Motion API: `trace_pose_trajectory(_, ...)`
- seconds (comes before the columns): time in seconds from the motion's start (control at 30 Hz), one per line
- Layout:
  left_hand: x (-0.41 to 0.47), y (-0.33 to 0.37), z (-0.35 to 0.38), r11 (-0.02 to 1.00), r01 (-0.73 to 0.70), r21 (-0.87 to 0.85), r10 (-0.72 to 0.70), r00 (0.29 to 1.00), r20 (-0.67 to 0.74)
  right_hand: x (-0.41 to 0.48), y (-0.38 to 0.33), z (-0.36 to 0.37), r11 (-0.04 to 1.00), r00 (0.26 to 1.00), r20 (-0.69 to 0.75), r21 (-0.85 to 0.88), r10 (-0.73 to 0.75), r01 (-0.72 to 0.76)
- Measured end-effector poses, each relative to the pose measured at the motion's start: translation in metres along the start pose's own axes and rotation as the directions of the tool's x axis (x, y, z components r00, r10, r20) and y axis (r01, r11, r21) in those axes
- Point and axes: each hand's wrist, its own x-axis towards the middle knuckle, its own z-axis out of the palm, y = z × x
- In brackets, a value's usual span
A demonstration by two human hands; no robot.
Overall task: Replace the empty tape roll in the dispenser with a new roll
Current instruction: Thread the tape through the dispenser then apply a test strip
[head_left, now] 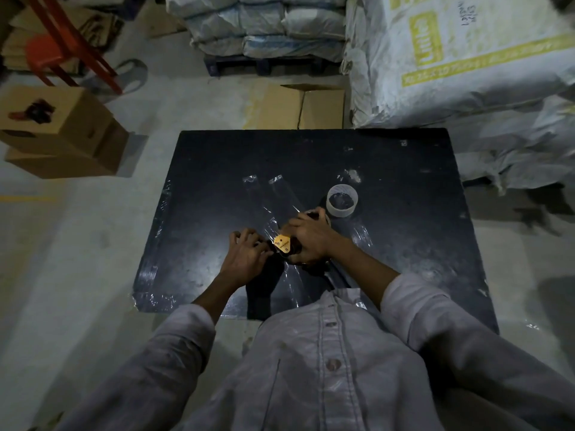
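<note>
A black tape dispenser with an orange-yellow plate (pixel 282 243) lies near the middle of the black table (pixel 404 244). My right hand (pixel 311 236) is wrapped over its top and grips it. My left hand (pixel 247 255) presses against the dispenser's left end with bent fingers; what those fingers hold is hidden. A thin, pale, empty-looking tape ring (pixel 342 201) stands on the table just beyond my right hand, apart from it. The roll inside the dispenser is hidden by my hands.
Strips of clear tape (pixel 273 194) stick to the tabletop. Cardboard boxes (pixel 59 132) sit on the floor at left, another box (pixel 298 105) behind the table. Stacked white sacks (pixel 451 57) crowd the right and back. A red frame (pixel 71 45) stands far left.
</note>
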Motion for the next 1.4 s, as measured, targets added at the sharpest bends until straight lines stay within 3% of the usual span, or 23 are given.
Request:
trace_pose_trajectory(0.17,-0.013,0.0,0.001,1.0,-0.022,0.018,0.022,1.0,0.003,-0.033,0.024,0.005,0.88,0.951,-0.127,0.428,0.281,-0.203)
trace_pose_trajectory(0.3,-0.026,0.003,0.003,0.998,-0.069,0.005,0.069,0.998,-0.002,-0.068,0.033,0.015,0.686,0.82,-0.259,0.697,0.511,-0.208)
trace_pose_trajectory(0.37,-0.031,0.004,0.009,1.0,0.001,0.003,-0.001,1.0,0.014,-0.081,0.037,0.022,0.483,0.724,-0.15,0.831,0.673,-0.277)
trace_pose_trajectory(0.43,-0.037,0.003,0.015,0.981,0.188,-0.046,-0.187,0.982,0.016,-0.091,0.045,0.033,0.299,0.674,0.043,0.874,0.737,-0.383)
trace_pose_trajectory(0.53,-0.044,0.014,0.017,0.81,0.506,-0.297,-0.526,0.85,0.013,-0.103,0.047,0.045,0.067,0.693,0.342,0.869,0.635,-0.49)
trace_pose_trajectory(0.67,-0.037,0.039,0.012,0.385,0.739,-0.553,-0.754,0.597,0.273,-0.108,0.032,0.05,-0.067,0.7,0.537,0.813,0.471,-0.578)
trace_pose_trajectory(0.73,-0.029,0.051,0.005,0.111,0.81,-0.576,-0.763,0.441,0.472,-0.107,0.033,0.05,-0.078,0.693,0.607,0.771,0.39,-0.632)
trace_pose_trajectory(0.8,-0.019,0.06,-0.004,-0.158,0.84,-0.519,-0.647,0.309,0.697,-0.106,0.035,0.049,-0.105,0.69,0.664,0.738,0.287,-0.667)
trace_pose_trajectory(0.83,-0.014,0.063,-0.007,-0.235,0.848,-0.476,-0.572,0.275,0.773,-0.106,0.035,0.049,-0.118,0.682,0.689,0.719,0.245,-0.684)
trace_pose_trajectory(0.93,-0.006,0.067,-0.011,-0.301,0.846,-0.44,-0.495,0.256,0.83,-0.109,0.027,0.048,-0.247,0.7,0.704,0.704,0.119,-0.666)
trace_pose_trajectory(1.0,-0.002,0.068,-0.01,-0.316,0.841,-0.44,-0.503,0.245,0.829,-0.111,0.022,0.049,-0.366,0.711,0.698,0.686,0.087,-0.629)
trace_pose_trajectory(1.07,0.0,0.067,-0.01,-0.334,0.836,-0.436,-0.488,0.242,0.838,-0.109,0.02,0.047,-0.419,0.724,0.683,0.688,0.099,-0.592)
trace_pose_trajectory(1.2,0.003,0.065,-0.01,-0.333,0.836,-0.437,-0.478,0.25,0.842,-0.107,0.025,0.037,-0.46,0.769,0.631,0.716,0.103,-0.526)
trace_pose_trajectory(1.4,0.012,0.069,-0.008,-0.241,0.841,-0.484,-0.486,0.328,0.81,-0.116,0.044,0.048,-0.556,0.744,0.668,0.613,-0.013,-0.561)
